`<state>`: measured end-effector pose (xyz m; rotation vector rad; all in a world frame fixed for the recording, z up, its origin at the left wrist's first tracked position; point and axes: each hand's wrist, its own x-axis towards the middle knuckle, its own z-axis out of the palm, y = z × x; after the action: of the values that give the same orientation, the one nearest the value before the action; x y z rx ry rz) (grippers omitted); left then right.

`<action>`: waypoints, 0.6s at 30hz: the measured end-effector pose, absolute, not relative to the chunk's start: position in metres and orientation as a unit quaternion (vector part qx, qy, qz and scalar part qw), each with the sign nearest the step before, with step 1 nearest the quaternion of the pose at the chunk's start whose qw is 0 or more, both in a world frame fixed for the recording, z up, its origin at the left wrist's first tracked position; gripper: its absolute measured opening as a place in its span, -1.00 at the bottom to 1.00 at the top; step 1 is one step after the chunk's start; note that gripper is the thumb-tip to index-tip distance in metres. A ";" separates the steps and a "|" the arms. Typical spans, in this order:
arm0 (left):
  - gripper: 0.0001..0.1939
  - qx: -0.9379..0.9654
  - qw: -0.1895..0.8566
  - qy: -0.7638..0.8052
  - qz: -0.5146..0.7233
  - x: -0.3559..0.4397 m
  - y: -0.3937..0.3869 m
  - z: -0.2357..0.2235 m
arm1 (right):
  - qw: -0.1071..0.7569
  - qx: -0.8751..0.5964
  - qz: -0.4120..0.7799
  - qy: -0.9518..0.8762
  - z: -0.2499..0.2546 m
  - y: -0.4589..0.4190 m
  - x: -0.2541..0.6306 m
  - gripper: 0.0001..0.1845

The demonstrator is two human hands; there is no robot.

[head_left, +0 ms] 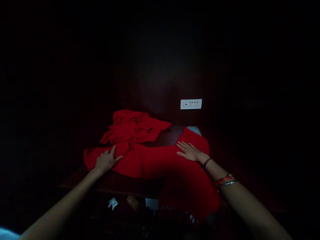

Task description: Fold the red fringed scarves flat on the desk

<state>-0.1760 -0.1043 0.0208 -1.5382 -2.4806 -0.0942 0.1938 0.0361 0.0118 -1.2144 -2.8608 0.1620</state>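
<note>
A red fringed scarf (155, 161) lies stretched across a dark wooden tabletop, its right part hanging down over the front edge with the fringe at the bottom. My left hand (106, 160) rests on the scarf's left part, thumb and fingers apart. On the right part, my right hand (188, 151) lies flat with its fingers spread, pressing the cloth. Bracelets circle my right wrist. Behind the scarf sits a crumpled heap of red fringed cloth (135, 126), which neither hand touches.
The room is very dark. A white power socket (191, 104) is set in the wall behind the table. A pale blue item (194, 130), blurred out, shows behind the scarf's right part. Below the tabletop (82, 178) are a white scrap (113, 203) and a small brownish box (132, 202).
</note>
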 end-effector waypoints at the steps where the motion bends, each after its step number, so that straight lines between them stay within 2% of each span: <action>1: -0.37 -0.534 0.115 -0.837 -0.027 -0.180 -0.105 0.023 | 0.018 -0.393 0.052 -0.918 0.012 0.036 0.194 -0.26; 5: -0.57 -0.538 0.116 -0.829 -0.100 -0.179 -0.098 0.049 | 0.047 -0.382 0.059 -0.921 0.011 0.037 0.197 -0.27; 9: -0.60 -0.513 0.038 -0.765 -0.387 -0.145 -0.074 0.100 | 0.128 -0.345 0.101 -0.924 0.011 0.040 0.198 -0.25; 12: -0.60 -0.531 -0.116 -0.605 -0.582 -0.087 -0.051 0.133 | 0.247 -0.324 0.201 -0.891 0.018 0.040 0.199 -0.25; 16: -0.58 -0.568 -0.315 -0.465 -0.601 0.010 -0.020 0.136 | 0.351 -0.278 0.393 -0.803 0.032 0.036 0.206 -0.33; 18: -0.60 -0.587 -0.419 -0.449 -0.528 0.046 -0.006 0.122 | 0.360 -0.302 0.404 -0.785 0.037 0.036 0.210 -0.36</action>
<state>0.0462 -0.0064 0.1221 -2.5891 -1.9791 -2.3285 0.2103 0.0357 0.0369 -0.7793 -2.0237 1.0407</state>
